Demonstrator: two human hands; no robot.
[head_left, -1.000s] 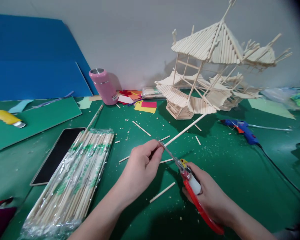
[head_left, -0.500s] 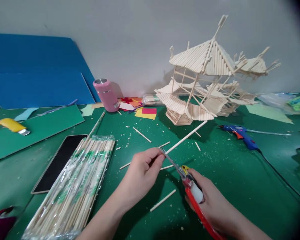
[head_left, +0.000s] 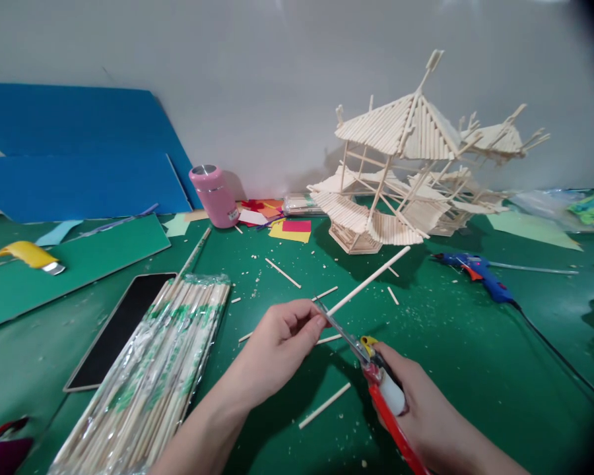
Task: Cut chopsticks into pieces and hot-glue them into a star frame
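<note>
My left hand point(head_left: 290, 343) pinches the near end of a pale wooden chopstick point(head_left: 371, 280) between thumb and fingers. The stick slants up to the right, its far end in front of the stick-built pavilion model point(head_left: 400, 128). Wrapped in my right hand point(head_left: 416, 402) are red-handled pruning shears point(head_left: 386, 402) with a yellow catch. Their blades meet the chopstick right beside my left fingertips; whether they have cut into it I cannot tell. Below my hands lies a short cut stick point(head_left: 325, 405).
To the left, a plastic pack of chopsticks point(head_left: 148, 376) overlaps a dark tablet-like slab point(head_left: 121, 336). Beyond are a yellow utility knife point(head_left: 27, 255), blue boards point(head_left: 79, 188) and a pink flask point(head_left: 215, 198). On the right rests a blue glue gun point(head_left: 480, 267) with its cord.
The camera view has tilted up a little, so everything sits slightly lower in the picture. Both hands keep their holds, with the blades still at the same place on the chopstick.
</note>
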